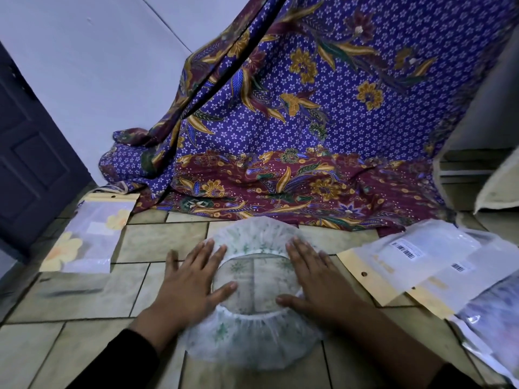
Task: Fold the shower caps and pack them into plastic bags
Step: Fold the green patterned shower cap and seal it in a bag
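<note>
A clear shower cap (252, 341) with a faint green print and a white elastic rim lies spread open on the tiled floor, its round opening facing up. My left hand (193, 279) presses flat on the cap's left side with fingers straight and spread. On the cap's right side my right hand (314, 279) lies flat the same way. Several empty plastic bags (407, 265) with yellow header strips and barcode labels lie to the right. A packed bag (92, 234) with a yellow flower print lies at the left.
A purple and maroon batik cloth (295, 136) hangs down and spreads over the floor just behind the cap. A dark door (31, 153) stands at the left. More plastic packaging (491, 318) lies at the right edge. Tiled floor (70, 318) surrounds the cap.
</note>
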